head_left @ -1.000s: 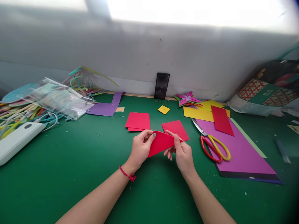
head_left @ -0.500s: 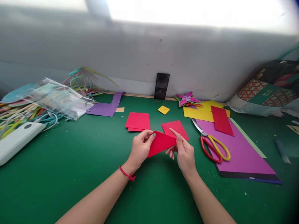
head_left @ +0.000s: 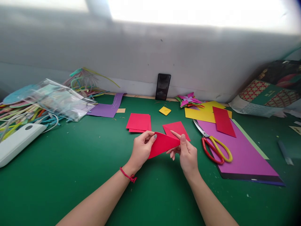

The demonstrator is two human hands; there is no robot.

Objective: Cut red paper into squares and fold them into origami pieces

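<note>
Between my two hands is a red piece of paper (head_left: pixel 162 145), folded into a triangle and held above the green table. My left hand (head_left: pixel 141 148) pinches its left side, thumb in front and fingers behind. At its right-hand tip my right hand (head_left: pixel 187 154) has the thumb on the paper, with the index finger stretched along the back edge. Just beyond the hands lie a small stack of red paper squares (head_left: pixel 138 121) and, to its right, another red square (head_left: pixel 180 128) with a crease line across it.
Scissors (head_left: pixel 213 144) with red and yellow handles rest on purple paper (head_left: pixel 244 153) at right. Behind them are yellow paper (head_left: pixel 199 113), a red strip (head_left: pixel 223 121) and a paper star (head_left: pixel 188 99). A phone (head_left: pixel 163 86) leans against the wall. Left are a plastic bag (head_left: pixel 68 102) and a white device (head_left: pixel 21 141).
My right thumb has slid slightly to the right, towards the tip of the folded red paper. My left hand keeps its pinch in the same place.
</note>
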